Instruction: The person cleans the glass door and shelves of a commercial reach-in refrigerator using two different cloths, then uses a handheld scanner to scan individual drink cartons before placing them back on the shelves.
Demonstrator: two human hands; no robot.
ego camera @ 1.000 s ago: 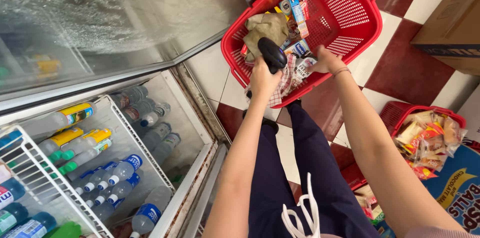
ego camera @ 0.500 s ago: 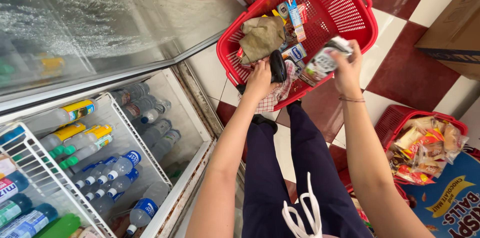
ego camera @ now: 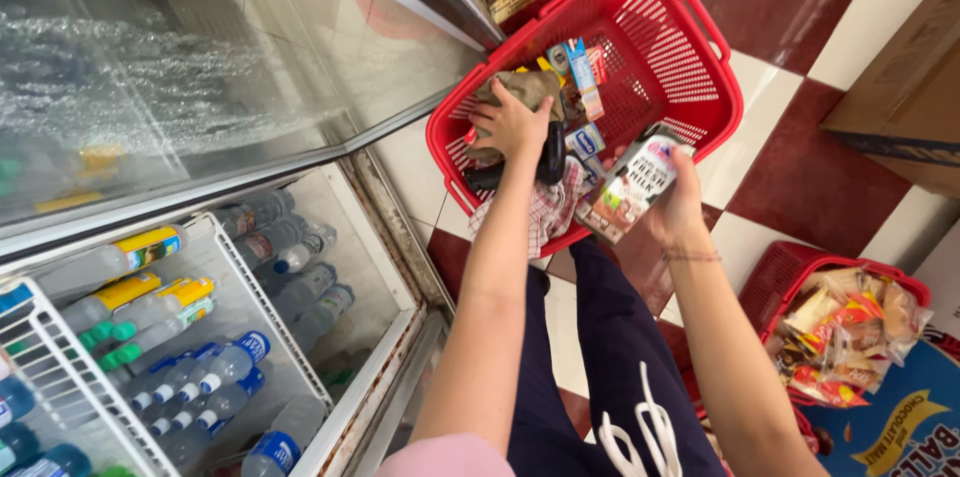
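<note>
A red shopping basket [ego camera: 690,47] hangs from its black handle [ego camera: 550,152] in front of me, holding several small packs, a checked cloth and a brown bag [ego camera: 525,89]. My left hand [ego camera: 512,122] reaches into the basket and rests on the brown bag, beside the handle. My right hand [ego camera: 672,199] holds a milk carton [ego camera: 630,187] tilted over the basket's near rim. My dark trousers show below.
An open chest cooler [ego camera: 385,237] with a sliding glass lid stands on the left, bottles [ego camera: 215,367] racked inside. A second red basket [ego camera: 790,277] of snack packets sits on the chequered floor at right, a cardboard box [ego camera: 905,87] beyond it.
My right hand has lifted the milk carton out of the basket and drawn it toward me. My left hand has moved from the handle further into the basket onto the brown bag.
</note>
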